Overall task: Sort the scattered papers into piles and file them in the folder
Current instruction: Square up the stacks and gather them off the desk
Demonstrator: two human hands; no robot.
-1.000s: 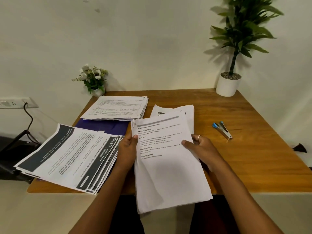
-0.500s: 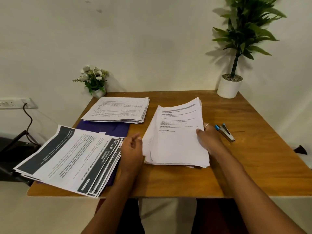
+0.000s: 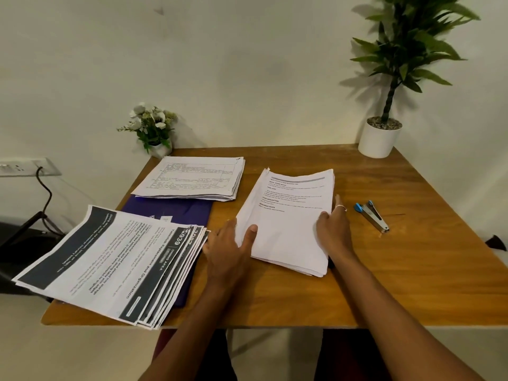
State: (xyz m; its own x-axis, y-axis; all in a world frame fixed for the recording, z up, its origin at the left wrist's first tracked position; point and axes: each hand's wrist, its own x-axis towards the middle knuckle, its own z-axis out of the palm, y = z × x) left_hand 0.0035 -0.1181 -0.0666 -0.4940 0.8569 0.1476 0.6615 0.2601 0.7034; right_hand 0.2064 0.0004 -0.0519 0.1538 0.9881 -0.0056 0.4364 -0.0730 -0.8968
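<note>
Three paper piles lie on the wooden table (image 3: pixel 412 284). A white text pile (image 3: pixel 291 215) sits in the middle, flat on the wood. My left hand (image 3: pixel 231 248) touches its left edge, thumb on top of the sheets. My right hand (image 3: pixel 334 229) presses straight fingers against its right edge. A fanned pile with dark header bands (image 3: pixel 110 259) hangs over the front left edge. A pile of table-printed forms (image 3: pixel 192 178) lies at the back. Both of these piles partly cover a dark blue folder (image 3: pixel 176 210).
A blue-and-metal stapler (image 3: pixel 371 215) lies right of the middle pile. A white pot with a tall green plant (image 3: pixel 380 137) stands at the back right corner, a small flower pot (image 3: pixel 154 130) at the back left. A wall socket with a black cable (image 3: pixel 41 174) is off to the left.
The white pile, held up over the table's front edge a second ago, now lies flat in the middle. Both hands have moved to its side edges.
</note>
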